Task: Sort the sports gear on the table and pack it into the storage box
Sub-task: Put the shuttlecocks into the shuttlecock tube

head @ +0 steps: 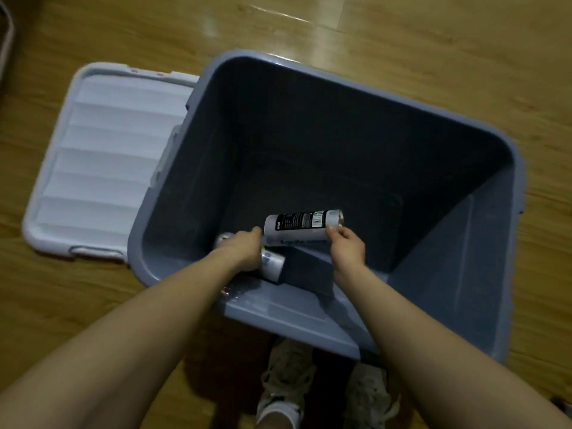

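Head view, looking down past two bare arms. Wood floor [433,41] all around, shiny in spots. Big blue storage box [483,249] standing open on it, deep and dark inside. White lid [99,162] flat on the floor, just past the left fingers, touching the box's left side. Two pale shoes [288,379] at the bottom, close to the box's near wall. Down inside the box, near the close wall, both hands busy. Right hand [346,246] curled round the right end of a white can [300,226] with a black label, thumb on top, can lying sideways, held above the box floor. Left hand [246,247] reaching in beside it, fingertip touching the can's left end; hard to tell if those fingers grip anything, since the back of the hand hides them. Second white can [272,263] just under the left fingers, lying tilted by the near wall. Dark blue block [309,267] low between the two hands, right beside that second can, under the held can.
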A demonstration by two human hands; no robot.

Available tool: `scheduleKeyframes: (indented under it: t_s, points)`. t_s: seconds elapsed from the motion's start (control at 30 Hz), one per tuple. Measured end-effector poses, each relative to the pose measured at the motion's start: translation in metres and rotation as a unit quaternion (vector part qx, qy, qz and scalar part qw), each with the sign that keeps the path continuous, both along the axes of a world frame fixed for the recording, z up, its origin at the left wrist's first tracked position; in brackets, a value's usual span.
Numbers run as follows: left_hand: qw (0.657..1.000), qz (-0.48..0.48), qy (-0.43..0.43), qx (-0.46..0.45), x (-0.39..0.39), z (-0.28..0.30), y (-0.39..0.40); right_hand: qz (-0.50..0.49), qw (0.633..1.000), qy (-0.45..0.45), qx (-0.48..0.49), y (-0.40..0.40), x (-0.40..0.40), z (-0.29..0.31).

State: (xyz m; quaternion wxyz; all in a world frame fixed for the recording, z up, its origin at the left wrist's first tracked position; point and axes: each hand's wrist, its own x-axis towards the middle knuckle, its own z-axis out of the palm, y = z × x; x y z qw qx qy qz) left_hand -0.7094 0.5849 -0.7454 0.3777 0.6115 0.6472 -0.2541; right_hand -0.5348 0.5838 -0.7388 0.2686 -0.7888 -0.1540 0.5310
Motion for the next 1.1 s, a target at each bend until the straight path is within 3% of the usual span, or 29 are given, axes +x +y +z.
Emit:
scheduleKeyframes:
  t_s: [0.13, 0.27, 0.37, 0.53, 0.73, 0.9, 1.1]
  points:
    - [0.992, 0.100, -0.008, 0.077, -0.002, -0.002, 0.004, 0.037, 0.999, 0.015, -0.030, 0.009, -0.020, -0.011]
    - [0.990, 0.032, -0.009, 0.139, -0.002, 0.000, 0.008, 0.099, 0.990, 0.041, -0.093, 0.013, -0.040, -0.017]
    - [0.994, -0.028, 0.027, 0.105, -0.003, -0.002, 0.009, 0.173, 0.973, 0.082, -0.128, 0.014, -0.048, -0.010]
    - [0.996, -0.031, 0.058, 0.054, -0.002, 0.010, 0.010, 0.268, 0.959, 0.034, -0.085, 0.012, -0.042, 0.000]
    - [0.990, 0.079, -0.042, 0.110, 0.014, 0.047, 0.012, 0.264, 0.964, 0.016, -0.025, 0.005, -0.019, 0.041]
    - [0.962, 0.186, -0.140, 0.140, 0.039, 0.095, 0.008, 0.241, 0.970, 0.007, 0.031, -0.005, 0.003, 0.087]
    - [0.928, 0.220, -0.252, 0.162, 0.076, 0.173, -0.003, 0.184, 0.977, -0.005, 0.111, -0.031, 0.033, 0.171]
